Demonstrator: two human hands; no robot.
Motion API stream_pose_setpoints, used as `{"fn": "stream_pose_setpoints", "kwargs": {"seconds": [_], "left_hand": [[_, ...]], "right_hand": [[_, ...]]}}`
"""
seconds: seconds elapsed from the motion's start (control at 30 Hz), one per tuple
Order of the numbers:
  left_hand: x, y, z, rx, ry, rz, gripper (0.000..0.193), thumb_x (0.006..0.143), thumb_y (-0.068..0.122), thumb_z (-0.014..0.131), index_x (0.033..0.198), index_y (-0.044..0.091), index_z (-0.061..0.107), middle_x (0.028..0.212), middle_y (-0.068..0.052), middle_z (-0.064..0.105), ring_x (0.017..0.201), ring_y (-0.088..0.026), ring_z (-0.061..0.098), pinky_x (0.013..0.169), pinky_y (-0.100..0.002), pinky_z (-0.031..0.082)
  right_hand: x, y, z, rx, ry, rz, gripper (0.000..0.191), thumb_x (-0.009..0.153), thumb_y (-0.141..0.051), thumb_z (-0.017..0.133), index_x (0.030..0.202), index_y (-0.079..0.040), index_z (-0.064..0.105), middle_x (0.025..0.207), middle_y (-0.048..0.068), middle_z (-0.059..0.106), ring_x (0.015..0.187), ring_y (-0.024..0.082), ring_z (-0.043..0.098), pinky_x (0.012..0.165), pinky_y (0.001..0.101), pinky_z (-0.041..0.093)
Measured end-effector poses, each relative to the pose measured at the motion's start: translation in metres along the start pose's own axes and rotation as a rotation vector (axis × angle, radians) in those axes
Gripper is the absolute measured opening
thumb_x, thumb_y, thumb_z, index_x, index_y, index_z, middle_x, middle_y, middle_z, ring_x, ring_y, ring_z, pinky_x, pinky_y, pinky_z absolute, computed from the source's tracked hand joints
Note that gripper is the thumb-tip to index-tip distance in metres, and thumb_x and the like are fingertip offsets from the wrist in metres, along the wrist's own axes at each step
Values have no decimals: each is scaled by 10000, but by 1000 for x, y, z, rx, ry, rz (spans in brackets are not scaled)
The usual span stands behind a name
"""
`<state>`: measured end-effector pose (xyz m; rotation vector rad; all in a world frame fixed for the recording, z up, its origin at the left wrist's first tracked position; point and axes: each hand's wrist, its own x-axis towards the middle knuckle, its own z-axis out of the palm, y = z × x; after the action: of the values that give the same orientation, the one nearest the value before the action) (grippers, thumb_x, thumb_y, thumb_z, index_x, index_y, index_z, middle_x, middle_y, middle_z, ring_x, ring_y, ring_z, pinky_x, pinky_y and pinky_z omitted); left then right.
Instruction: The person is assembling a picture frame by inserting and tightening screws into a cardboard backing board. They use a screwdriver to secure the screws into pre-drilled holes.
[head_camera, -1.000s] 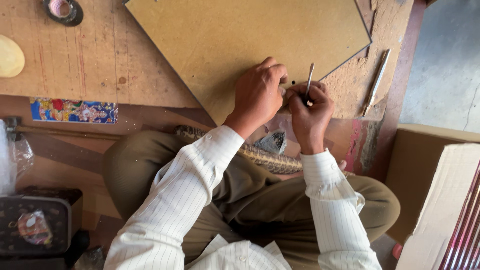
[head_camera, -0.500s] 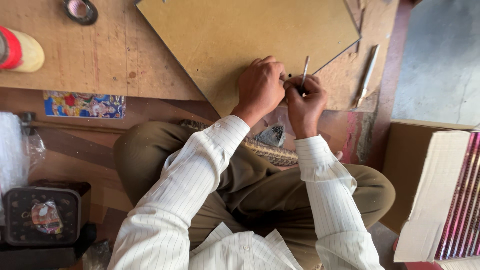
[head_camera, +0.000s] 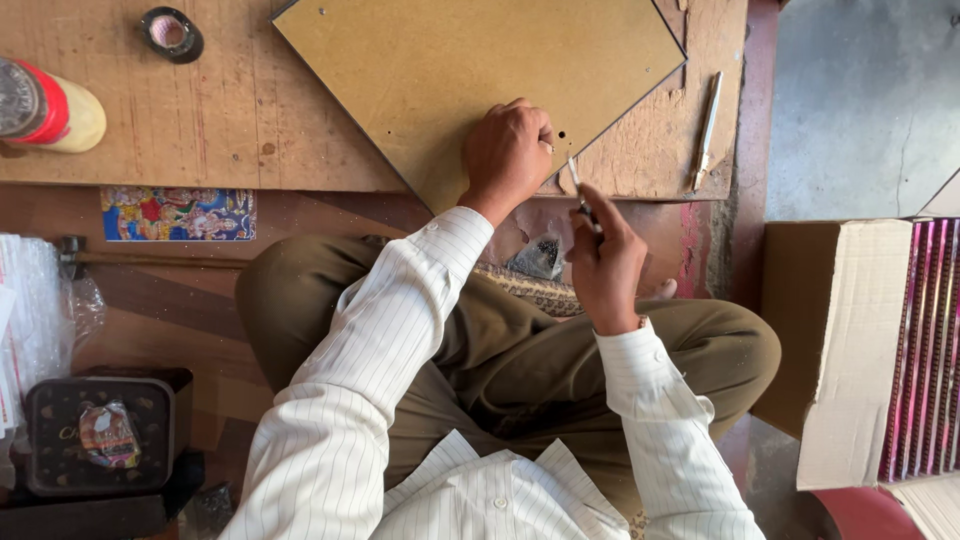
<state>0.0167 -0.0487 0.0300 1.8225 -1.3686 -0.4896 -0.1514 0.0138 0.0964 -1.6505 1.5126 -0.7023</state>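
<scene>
Your left hand (head_camera: 508, 150) lies knuckles-up on the board (head_camera: 480, 80), fingers curled and pressing down near its lower corner. Whether anything is pinched under them, you can't tell. Your right hand (head_camera: 603, 262) is off the board, just below its edge, over your lap. Its thumb and fingers are closed on a thin metal tool (head_camera: 582, 195), whose tip points up toward the board.

The board is a tan square, turned like a diamond on the low wooden bench (head_camera: 200, 130). Small holes already show along its edges: one near the top-left corner, some by the lower-left edge, and two dark ones just right of your left knuckles. Judging by that, part of the edge work is done. The right edge past your hand looks unmarked, so that stretch seems left. The tool tip isn't touching the board now.

A second slim tool (head_camera: 706, 130) lies on the bench, right of the board. A tape roll (head_camera: 172, 34) and a red-capped bottle (head_camera: 45, 108) sit far left. A cardboard box (head_camera: 850, 350) stands at your right knee.
</scene>
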Motion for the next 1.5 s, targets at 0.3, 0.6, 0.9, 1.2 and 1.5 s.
{"fn": "stream_pose_setpoints", "kwargs": {"seconds": [0.3, 0.6, 0.9, 1.2, 1.5], "left_hand": [[-3, 3, -9, -39, -33, 81, 110, 759, 36, 746, 745, 140, 781, 882, -59, 713, 878, -289, 672, 723, -428, 547], [-5, 1, -12, -50, -63, 94, 141, 798, 6, 725, 804, 123, 802, 917, -44, 718, 905, -245, 676, 758, -394, 565], [-5, -3, -6, -47, -78, 76, 158, 807, -9, 718, 822, 118, 811, 927, -27, 729, 915, -236, 673, 776, -383, 566], [-6, -3, -8, -69, -53, 87, 173, 803, -19, 703, 812, 115, 812, 931, -41, 728, 907, -257, 671, 761, -395, 567], [-9, -7, -7, -68, -50, 106, 182, 837, -29, 684, 795, 106, 800, 948, -38, 728, 911, -243, 677, 750, -382, 573]], "right_hand": [[12, -5, 2, -420, 29, -373, 265, 1009, -60, 622, 1251, -38, 726, 927, 179, 729, 801, 288, 712, 720, 373, 537], [11, 2, 7, -257, -8, -351, 369, 951, 31, 567, 1298, -5, 688, 889, 141, 717, 773, 191, 715, 746, 305, 559], [12, 4, 12, -228, -10, -321, 360, 953, 37, 561, 1288, 15, 690, 857, 141, 705, 744, 170, 696, 727, 299, 555], [13, -8, 16, -409, 62, -476, 279, 991, 20, 597, 1243, -4, 714, 954, 212, 688, 793, 322, 693, 720, 404, 551], [31, 18, 23, -9, -44, 37, 322, 1044, -30, 544, 1313, -10, 720, 861, 124, 708, 685, 154, 611, 599, 319, 505]]}}
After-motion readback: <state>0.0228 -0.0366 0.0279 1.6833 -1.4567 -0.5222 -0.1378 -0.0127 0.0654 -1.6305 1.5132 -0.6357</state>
